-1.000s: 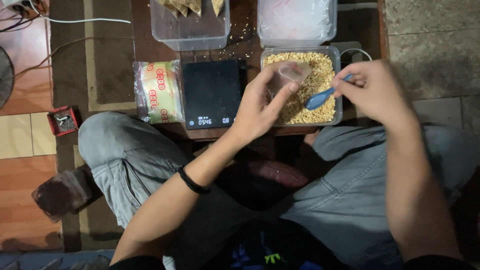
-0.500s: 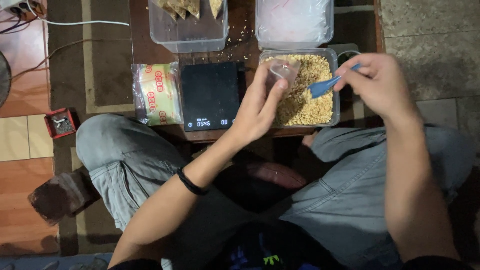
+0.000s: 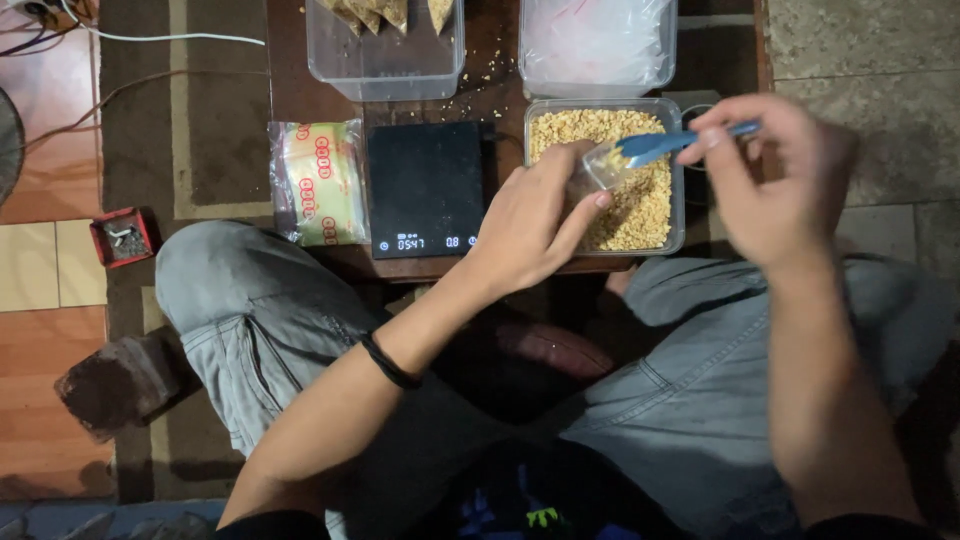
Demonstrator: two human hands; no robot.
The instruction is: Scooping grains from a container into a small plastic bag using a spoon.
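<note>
Since a second ago I've lifted my right hand, pinching the blue scoop, toward the small clear bag my left hand pinches above the nut tub, upper right, so I'd tip slowly.

Scale top bare (tubs crowd behind).
</note>
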